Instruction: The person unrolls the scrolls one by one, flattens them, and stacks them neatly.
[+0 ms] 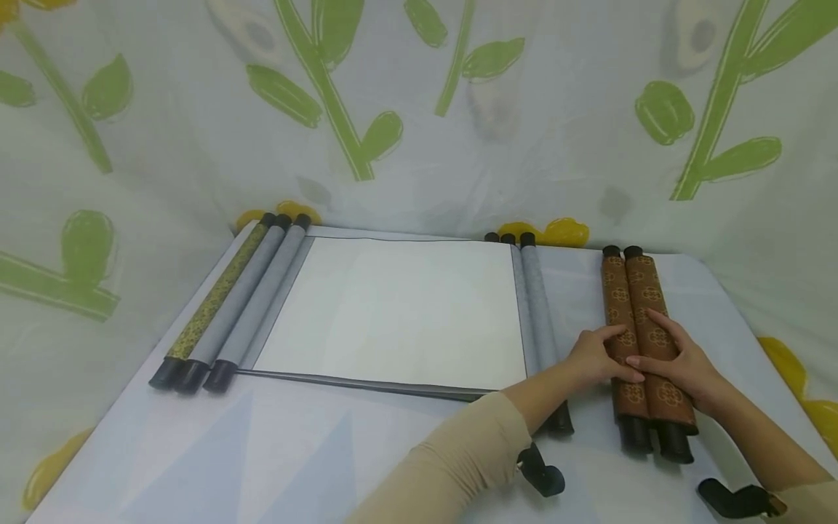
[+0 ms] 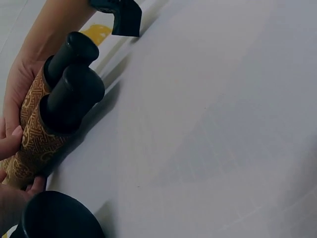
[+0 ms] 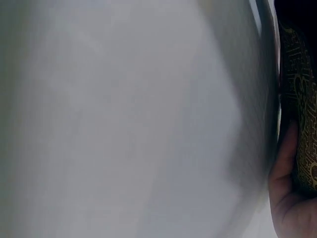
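A brown patterned scroll, with its left roll [image 1: 617, 291] and right roll [image 1: 648, 291] side by side, lies at the table's right, black knobs showing at the ends. My left hand [image 1: 597, 356] grips the left roll from its outer side, thumb on top. From the right, my right hand [image 1: 694, 375] holds the other roll, its thumb reaching toward the seam between the two. In the left wrist view both near knobs [image 2: 81, 91] stick out of the patterned rolls. The right wrist view catches the right hand [image 3: 292, 208] against the brown roll [image 3: 304, 94] at the edge.
A partly unrolled scroll with a blank white sheet [image 1: 399, 313] covers the table's middle. Grey rolls and a yellow-green patterned roll [image 1: 219, 291] lie at its left; a grey roll [image 1: 540, 306] borders its right side. Behind hangs a leaf-print cloth [image 1: 419, 167].
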Demonstrator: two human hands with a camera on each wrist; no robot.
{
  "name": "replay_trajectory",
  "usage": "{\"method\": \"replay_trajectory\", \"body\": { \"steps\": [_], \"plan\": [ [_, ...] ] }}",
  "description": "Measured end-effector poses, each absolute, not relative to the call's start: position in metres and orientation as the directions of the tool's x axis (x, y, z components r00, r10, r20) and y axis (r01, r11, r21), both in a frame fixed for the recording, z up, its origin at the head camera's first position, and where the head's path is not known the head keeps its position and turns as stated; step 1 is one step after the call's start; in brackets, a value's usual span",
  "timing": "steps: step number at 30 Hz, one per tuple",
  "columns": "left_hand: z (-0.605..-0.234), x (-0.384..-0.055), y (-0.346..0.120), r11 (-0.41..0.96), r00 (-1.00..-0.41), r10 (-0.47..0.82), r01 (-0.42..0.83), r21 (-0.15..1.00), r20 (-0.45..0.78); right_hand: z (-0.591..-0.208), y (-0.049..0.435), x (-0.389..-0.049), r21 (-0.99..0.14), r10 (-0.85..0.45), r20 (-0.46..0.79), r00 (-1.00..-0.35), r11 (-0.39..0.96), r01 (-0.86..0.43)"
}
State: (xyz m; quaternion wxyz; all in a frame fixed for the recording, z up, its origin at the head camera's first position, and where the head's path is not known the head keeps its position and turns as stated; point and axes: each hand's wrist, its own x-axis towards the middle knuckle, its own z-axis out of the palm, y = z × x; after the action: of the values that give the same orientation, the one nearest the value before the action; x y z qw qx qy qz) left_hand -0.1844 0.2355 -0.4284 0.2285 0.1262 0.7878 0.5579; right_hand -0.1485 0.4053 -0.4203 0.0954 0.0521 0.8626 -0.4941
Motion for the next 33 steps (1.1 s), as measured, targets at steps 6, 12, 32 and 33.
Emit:
{"method": "replay_trajectory", "body": {
  "steps": [6, 12, 32, 33],
  "plan": [
    [-0.427, -0.184, 0.23, 0.346, -0.811, 0.545, -0.014, 0.938, -0.213, -0.418, 0.403, -0.141, -0.844, -0.005, -0.161, -0.987, 0.519, 0.135],
    [-0.422, -0.189, 0.219, 0.266, -0.755, 0.643, 0.062, 0.962, -0.13, -0.414, 0.397, -0.14, -0.889, -0.037, -0.079, -0.996, 0.455, 0.054],
    [-0.413, -0.203, 0.178, 0.032, -0.726, 0.671, 0.229, 0.973, 0.149, -0.39, 0.347, -0.146, -0.987, -0.044, -0.04, -0.998, 0.16, 0.032],
    [-0.412, -0.203, 0.176, 0.029, -0.728, 0.669, 0.23, 0.973, 0.152, -0.388, 0.344, -0.146, -0.986, -0.044, -0.045, -0.998, 0.16, 0.037]
  ]
}}
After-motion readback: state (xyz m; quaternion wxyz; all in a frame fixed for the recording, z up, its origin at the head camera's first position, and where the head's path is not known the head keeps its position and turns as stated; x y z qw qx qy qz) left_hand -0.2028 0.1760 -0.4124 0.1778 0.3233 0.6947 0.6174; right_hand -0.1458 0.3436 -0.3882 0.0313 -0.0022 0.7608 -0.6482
